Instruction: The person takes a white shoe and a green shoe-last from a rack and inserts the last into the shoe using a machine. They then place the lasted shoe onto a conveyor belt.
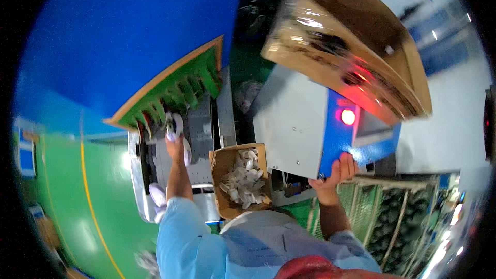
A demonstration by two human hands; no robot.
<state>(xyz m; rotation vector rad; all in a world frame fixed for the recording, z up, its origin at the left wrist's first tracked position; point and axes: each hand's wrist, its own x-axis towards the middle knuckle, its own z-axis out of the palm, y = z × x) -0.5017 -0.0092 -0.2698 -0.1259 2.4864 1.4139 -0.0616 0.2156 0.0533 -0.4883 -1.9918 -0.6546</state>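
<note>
My left hand [174, 145] reaches to the mouth of a blue machine, its fingers closed on a white and lavender shoe [178, 124]. A second pale shoe [187, 151] lies beside that hand on the dark grey conveyor bed [199, 150]. Green curtain strips [181, 95] hang just beyond the held shoe. Another white and lavender shoe [157, 195] sits by the near left corner of the bed, close to my left forearm. On the right, my right hand [338, 173] rests with fingers stretched on the lower edge of a blue panel [336, 139]; it holds nothing.
Close to my body stands a small cardboard box [214, 188] with crumpled white paper in it. A large taped carton [294, 36] sits on the grey cabinet [289, 119], near a glowing red light [347, 117]. Racks of dark items [398, 217] stand at lower right.
</note>
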